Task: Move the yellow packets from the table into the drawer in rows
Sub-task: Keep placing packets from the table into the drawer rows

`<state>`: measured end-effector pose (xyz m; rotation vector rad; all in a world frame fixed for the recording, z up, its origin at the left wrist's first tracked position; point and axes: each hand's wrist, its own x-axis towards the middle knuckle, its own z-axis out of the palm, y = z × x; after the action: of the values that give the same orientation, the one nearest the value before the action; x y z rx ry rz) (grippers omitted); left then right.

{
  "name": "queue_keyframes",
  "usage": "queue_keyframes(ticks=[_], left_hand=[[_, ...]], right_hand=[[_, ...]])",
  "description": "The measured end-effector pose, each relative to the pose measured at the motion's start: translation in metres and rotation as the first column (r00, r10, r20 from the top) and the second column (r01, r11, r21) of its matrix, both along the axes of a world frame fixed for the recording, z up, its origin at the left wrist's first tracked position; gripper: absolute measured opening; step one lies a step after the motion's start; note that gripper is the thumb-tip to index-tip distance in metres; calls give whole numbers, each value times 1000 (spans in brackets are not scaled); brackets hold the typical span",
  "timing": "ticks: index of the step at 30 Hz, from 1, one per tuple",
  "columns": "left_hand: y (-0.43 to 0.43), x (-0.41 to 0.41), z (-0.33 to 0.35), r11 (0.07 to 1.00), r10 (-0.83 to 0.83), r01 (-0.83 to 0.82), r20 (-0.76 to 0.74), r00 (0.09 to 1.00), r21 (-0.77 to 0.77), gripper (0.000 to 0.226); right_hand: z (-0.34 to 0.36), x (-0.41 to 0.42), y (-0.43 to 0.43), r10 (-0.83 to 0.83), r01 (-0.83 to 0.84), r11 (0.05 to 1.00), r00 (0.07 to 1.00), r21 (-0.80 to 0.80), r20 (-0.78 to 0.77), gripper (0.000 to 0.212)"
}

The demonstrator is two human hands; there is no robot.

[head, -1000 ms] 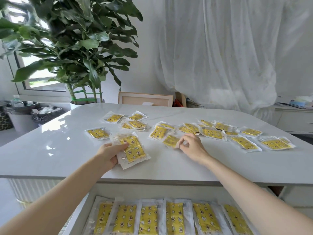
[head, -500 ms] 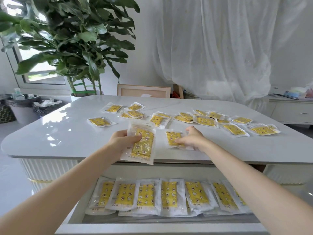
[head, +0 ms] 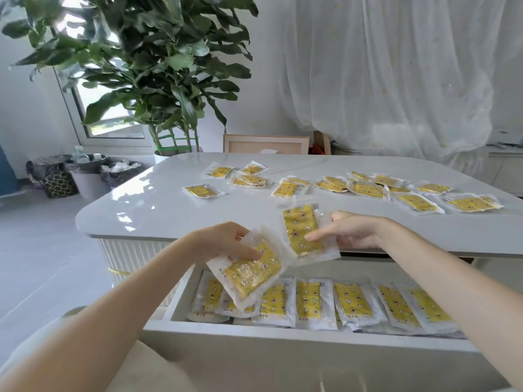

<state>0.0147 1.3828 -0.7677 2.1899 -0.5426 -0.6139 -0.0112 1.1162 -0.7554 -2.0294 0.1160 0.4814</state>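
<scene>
Two lots of yellow packets are in the air between the table and the drawer. The left hand [head: 220, 241] grips a tilted held stack [head: 249, 273] of them, thumb on top and fingers beneath; how many it holds I cannot tell. The right hand [head: 353, 229] pinches a single packet [head: 304, 230] by its edge, forefinger lying across the printed face. That packet's lower corner meets the stack just beside the left hand.

Directly below both hands the open drawer [head: 283, 335] already has a drawer row [head: 308, 302] running across it, overlapped and a little crooked under the left hand. Beyond the hands, loose packets [head: 365, 189] lie scattered over the white table [head: 169, 210], most of them past the right hand.

The likely trouble is slip: glossy wrappers held at a slant could slide off one another and drop onto the row below, knocking it askew. The touching corners might also catch as the hands part, tugging one packet loose.

Further off stand a leafy potted plant [head: 158, 66], lined bins [head: 87, 176] and a sheer curtain [head: 396, 80].
</scene>
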Motion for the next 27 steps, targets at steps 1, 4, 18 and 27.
queue_keyframes(ticks=[1,4,18,27], left_hand=[[5,-3,-1,998,-27,27,-3,1000,65,21],[14,-7,-7,970,-58,65,-34,998,233,36],[12,17,-78,875,329,-232,-170,929,426,47],[10,29,-92,774,510,-432,-50,859,463,44]], right_hand=[[2,-8,6,95,-96,994,995,-49,-18,33],[2,-21,22,294,-301,919,953,-254,-66,33],[-82,-6,44,98,-194,891,965,-411,-242,28],[-122,11,58,-148,122,985,962,-122,-231,18]])
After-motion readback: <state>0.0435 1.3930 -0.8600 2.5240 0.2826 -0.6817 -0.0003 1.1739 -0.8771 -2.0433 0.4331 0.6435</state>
